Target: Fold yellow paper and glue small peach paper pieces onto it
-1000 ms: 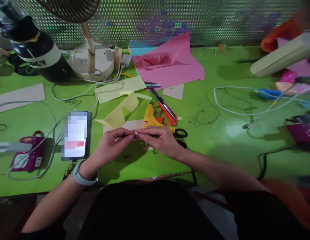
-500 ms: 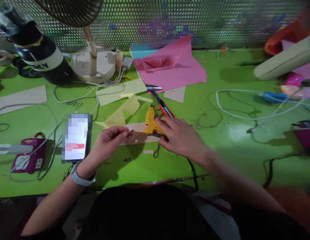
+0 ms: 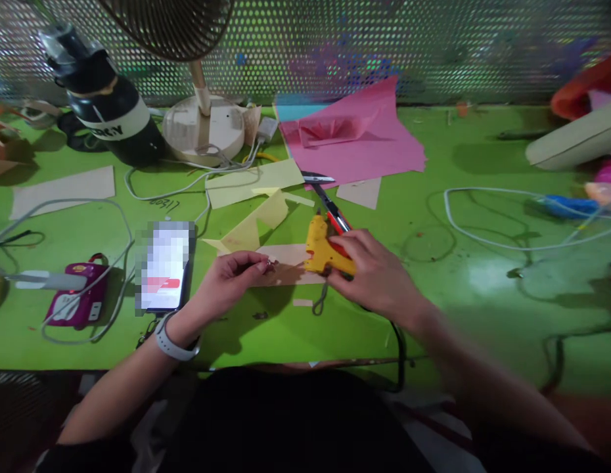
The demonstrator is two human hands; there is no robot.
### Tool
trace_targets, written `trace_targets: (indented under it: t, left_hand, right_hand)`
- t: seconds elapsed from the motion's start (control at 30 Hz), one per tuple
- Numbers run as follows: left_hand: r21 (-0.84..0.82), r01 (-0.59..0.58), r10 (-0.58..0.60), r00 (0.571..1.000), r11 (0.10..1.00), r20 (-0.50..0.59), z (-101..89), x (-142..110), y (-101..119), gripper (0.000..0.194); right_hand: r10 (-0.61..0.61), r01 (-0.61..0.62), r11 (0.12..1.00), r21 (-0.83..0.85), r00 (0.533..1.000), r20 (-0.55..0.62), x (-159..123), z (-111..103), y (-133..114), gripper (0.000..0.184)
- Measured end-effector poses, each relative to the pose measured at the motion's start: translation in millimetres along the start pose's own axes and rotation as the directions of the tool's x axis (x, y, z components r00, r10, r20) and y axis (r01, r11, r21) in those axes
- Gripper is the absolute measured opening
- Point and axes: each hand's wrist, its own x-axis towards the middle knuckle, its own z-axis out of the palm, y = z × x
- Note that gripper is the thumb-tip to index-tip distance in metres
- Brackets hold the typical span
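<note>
My left hand (image 3: 236, 277) is closed in a pinch on a small reddish-brown piece (image 3: 271, 265), too small to make out fully. It hovers over the left part of a pale paper strip (image 3: 290, 259). My right hand (image 3: 377, 276) is wrapped around the handle of a yellow glue gun (image 3: 317, 244), whose nozzle points away from me. Part of the handle is hidden by the fingers. Just behind the gun lies a red and black utility knife (image 3: 338, 215), partly covered by my right hand. Folded yellow paper (image 3: 253, 222) rests ahead of my left hand.
A phone (image 3: 166, 266) and a purple power adapter (image 3: 81, 295) with white cable lie at left. Behind them stand a black bottle (image 3: 121, 125) and a fan (image 3: 204, 141). Pink paper (image 3: 364, 144) and scissors (image 3: 319, 178) lie ahead; a cardboard tube (image 3: 571, 148) is at far right.
The whole view has shifted, so things appear farther right. More of the glue gun's handle shows now, with my right fingers around it. My left hand keeps its pinch.
</note>
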Motion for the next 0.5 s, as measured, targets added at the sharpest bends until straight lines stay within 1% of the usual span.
trace_targets:
  t: [0.07,0.1,0.13,0.17,0.23,0.3,0.37,0.43,0.5]
  left_hand:
    - [-0.008,-0.003,0.003,1.000,1.000,0.007,0.1,0.2,-1.9,0.019]
    - [-0.013,-0.008,0.008,1.000,1.000,0.008,0.2,0.3,-2.9,0.019]
    - [-0.016,-0.011,0.012,1.000,1.000,0.009,0.5,0.3,-3.9,0.019]
    - [-0.016,-0.013,0.013,1.000,1.000,0.012,0.8,0.4,-4.9,0.019]
    - [-0.007,-0.012,0.012,1.000,1.000,0.011,1.6,0.6,-6.7,0.020]
    - [0.004,-0.009,0.009,1.000,1.000,0.005,2.1,0.7,-7.9,0.020]
    - [0.006,-0.015,0.015,1.000,1.000,0.001,2.1,0.7,-7.9,0.020]
    - [-0.001,-0.021,0.021,1.000,1.000,0.005,1.9,0.5,-6.5,0.020]
    - [-0.007,-0.019,0.019,1.000,1.000,0.005,1.6,0.1,-4.2,0.020]
  right_hand:
    - [0.022,-0.005,0.984,0.180,0.995,-0.093,-5.9,-5.1,1.4,0.042]
    - [0.049,-0.017,0.961,0.276,0.993,-0.109,-8.3,-6.9,2.3,0.043]
    - [0.080,-0.039,0.929,0.367,0.992,-0.096,-10.1,-7.8,3.1,0.042]
    - [0.110,-0.074,0.895,0.440,0.992,-0.057,-11.4,-7.9,3.8,0.041]
    - [0.155,-0.149,0.844,0.515,0.987,0.030,-12.6,-6.1,4.4,0.038]
    - [0.167,-0.170,0.813,0.557,0.984,0.056,-14.1,-4.3,3.6,0.036]
    - [0.165,-0.130,0.760,0.636,0.986,0.004,-17.8,-4.6,1.6,0.035]
    - [0.180,-0.086,0.675,0.733,0.982,-0.050,-23.5,-7.2,-1.3,0.035]
    - [0.179,-0.079,0.626,0.776,0.983,-0.045,-28.9,-10.5,-5.4,0.032]
